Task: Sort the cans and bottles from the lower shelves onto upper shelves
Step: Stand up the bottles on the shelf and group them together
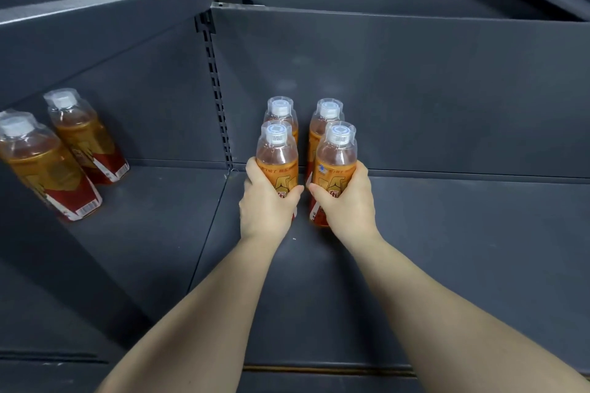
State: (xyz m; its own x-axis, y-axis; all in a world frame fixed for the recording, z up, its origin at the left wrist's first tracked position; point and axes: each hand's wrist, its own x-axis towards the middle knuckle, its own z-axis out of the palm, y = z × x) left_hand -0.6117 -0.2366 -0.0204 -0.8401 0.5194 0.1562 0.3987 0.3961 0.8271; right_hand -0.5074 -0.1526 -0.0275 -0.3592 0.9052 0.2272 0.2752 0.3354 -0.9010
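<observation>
1. Two forearms reach over the grey shelf (447, 249).
2. The left hand (266, 201) grips the front-left bottle (277, 153) and the right hand (346, 198) grips the front-right bottle (336, 158). Both bottles are upright and just beside each other.
3. Close behind them stand the rear-left bottle (281, 112) and the rear-right bottle (329, 115).
4. Well apart, in the left bay, stand the near side bottle (48, 169) and the far side bottle (86, 137). That makes six bottles in all.
</observation>
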